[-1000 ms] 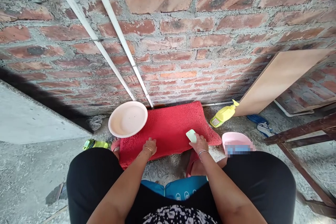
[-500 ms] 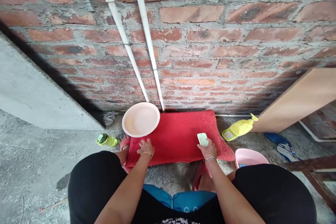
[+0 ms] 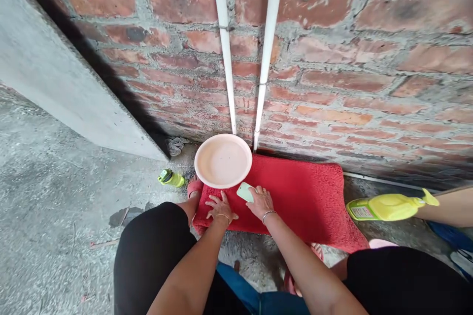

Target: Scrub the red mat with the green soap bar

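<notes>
A red towel (image 3: 303,192) with a fluffy texture is spread out in front of my knees. On its left part my left hand (image 3: 221,209) lies with the fingers spread, holding nothing. Just to the right, my right hand (image 3: 261,202) grips a pale green bar of soap (image 3: 245,192) against the cloth. The soap's far end sticks out toward the left, close below the pale pink basin (image 3: 223,160). That basin rests at the towel's back left corner and has a few dark specks inside.
A yellow pump bottle (image 3: 388,207) lies off the towel's right edge. At left, a green bottle (image 3: 172,178) is near my foot. White pipes (image 3: 264,74) run down the brick wall (image 3: 332,78); a grey slab (image 3: 84,74) leans at left. Part of a pink tub (image 3: 382,243) shows at lower right.
My right hand has slid the soap leftward across the towel, close to my left hand and the basin. My view has turned toward the left and down.
</notes>
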The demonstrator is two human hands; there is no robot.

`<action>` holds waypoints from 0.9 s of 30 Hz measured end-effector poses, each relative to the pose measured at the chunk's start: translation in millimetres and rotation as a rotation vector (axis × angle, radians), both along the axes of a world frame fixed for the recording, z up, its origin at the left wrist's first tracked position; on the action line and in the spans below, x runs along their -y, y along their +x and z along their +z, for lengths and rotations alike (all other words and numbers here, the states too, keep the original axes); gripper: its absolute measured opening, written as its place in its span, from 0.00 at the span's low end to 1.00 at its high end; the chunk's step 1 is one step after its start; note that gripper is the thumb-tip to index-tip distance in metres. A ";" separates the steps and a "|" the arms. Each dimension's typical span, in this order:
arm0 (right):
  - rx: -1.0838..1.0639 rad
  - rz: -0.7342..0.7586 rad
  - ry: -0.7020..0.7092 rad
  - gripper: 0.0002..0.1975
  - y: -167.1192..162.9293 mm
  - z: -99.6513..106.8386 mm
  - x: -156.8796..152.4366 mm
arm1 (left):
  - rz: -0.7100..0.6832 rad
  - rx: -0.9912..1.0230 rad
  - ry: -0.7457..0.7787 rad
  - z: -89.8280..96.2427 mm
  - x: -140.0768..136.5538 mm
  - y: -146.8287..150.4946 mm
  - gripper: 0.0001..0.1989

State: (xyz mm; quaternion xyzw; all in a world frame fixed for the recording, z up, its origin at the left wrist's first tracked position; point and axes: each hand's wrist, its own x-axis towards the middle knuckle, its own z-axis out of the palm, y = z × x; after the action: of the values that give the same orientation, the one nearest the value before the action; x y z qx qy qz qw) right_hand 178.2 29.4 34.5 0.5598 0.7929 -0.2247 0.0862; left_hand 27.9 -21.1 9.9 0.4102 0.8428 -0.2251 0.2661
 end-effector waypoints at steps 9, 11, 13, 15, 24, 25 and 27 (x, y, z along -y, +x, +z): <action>0.043 -0.001 0.018 0.29 5.3 -3.3 -21.0 | 0.015 -0.054 0.004 -13.9 -3.3 -1.0 0.68; 0.083 -0.122 0.023 0.30 35.1 -2.5 -20.6 | 0.023 -0.044 0.000 -12.7 -3.2 -0.8 0.68; 0.113 -0.273 0.019 0.31 67.6 -2.0 -17.0 | 0.029 -0.032 0.006 -10.1 -2.9 -0.8 0.67; 0.135 -0.445 0.009 0.31 95.2 -1.6 -11.4 | 0.032 -0.026 0.020 -7.3 -2.2 -1.0 0.67; 0.011 -0.202 0.073 0.29 54.1 7.1 -3.0 | 0.029 -0.022 0.048 -7.9 -0.7 -2.0 0.66; -0.006 -0.124 0.069 0.29 40.1 7.4 -5.6 | 0.033 -0.024 0.047 -9.7 -1.0 -2.1 0.67; -0.026 -0.002 0.057 0.28 17.3 6.3 -12.4 | 0.043 -0.027 0.043 -13.4 -2.0 -2.0 0.68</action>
State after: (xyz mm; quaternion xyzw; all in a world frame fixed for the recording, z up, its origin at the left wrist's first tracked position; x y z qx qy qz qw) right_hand 195.5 41.8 40.8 0.5597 0.7996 -0.2094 0.0595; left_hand 25.9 -19.0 -3.5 0.3944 0.8596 -0.2066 0.2507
